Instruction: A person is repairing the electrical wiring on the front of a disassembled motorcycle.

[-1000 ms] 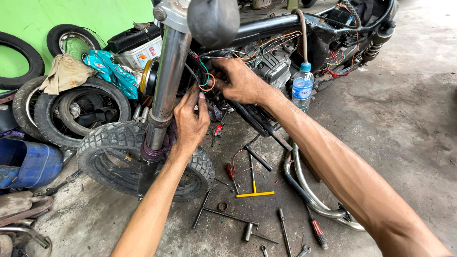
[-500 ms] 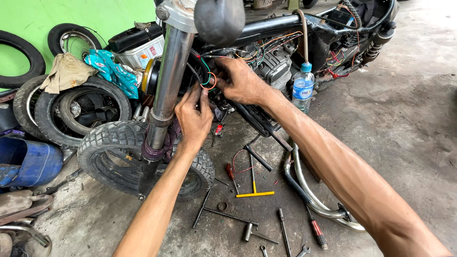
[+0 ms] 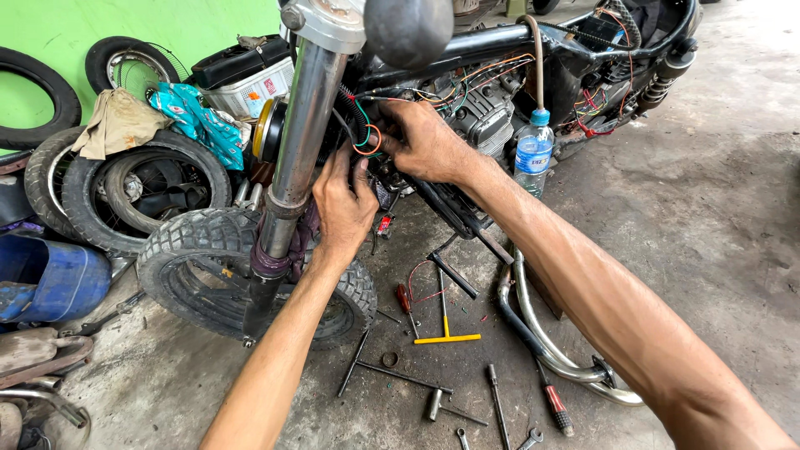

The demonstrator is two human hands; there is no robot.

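Both hands barely shifted: left hand (image 3: 343,208) & right hand (image 3: 421,142) still pinch coloured wires (image 3: 364,137) by chrome fork (image 3: 296,150).

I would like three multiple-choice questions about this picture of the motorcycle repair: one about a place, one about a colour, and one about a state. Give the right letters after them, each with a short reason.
1. Where does the plastic water bottle stand?
A. beside the engine
B. on the front tyre
C. inside the blue container

2. What colour is the handle of the T-shaped wrench on the floor?
A. red
B. yellow
C. green

3. What are the two hands doing?
A. resting on the floor
B. holding the wires behind the fork tube
C. lifting the exhaust pipes

Answers:
1 A, the bottle is upright next to the engine.
2 B, its crossbar is yellow.
3 B, the left hand and right hand both grip the wires by the fork tube.
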